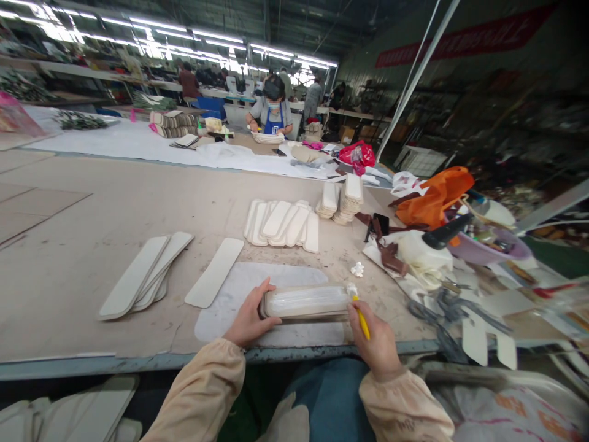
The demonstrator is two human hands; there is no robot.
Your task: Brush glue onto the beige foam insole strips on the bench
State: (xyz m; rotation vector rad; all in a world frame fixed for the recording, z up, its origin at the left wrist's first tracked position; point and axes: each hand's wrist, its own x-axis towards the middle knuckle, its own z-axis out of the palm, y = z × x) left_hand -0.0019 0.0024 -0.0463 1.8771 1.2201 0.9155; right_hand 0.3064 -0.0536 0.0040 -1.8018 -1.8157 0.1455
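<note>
My left hand [251,314] grips the left end of a low stack of pale, round-cornered strips [308,302], thumb in front and fingers behind. A whitish, shiny streak runs along the top strip. In my right hand [377,336] is a yellow-handled brush [362,319], held at the stack's right end. White stuff covers its tip, so the bristles cannot be made out. Under the stack lies a light grey sheet [216,319]. One loose strip [215,271] rests left of the stack, partly over that sheet. A small white crumpled lump [357,269] sits beyond the brush.
Fanned strips [138,279] lie at left, more strips [283,222] beyond the stack, and two piles [352,196] behind. At right are a white bottle with a black nozzle [446,233], a purple basin [515,250] and grey cloth strips [442,313]. A co-worker [273,113] sits opposite.
</note>
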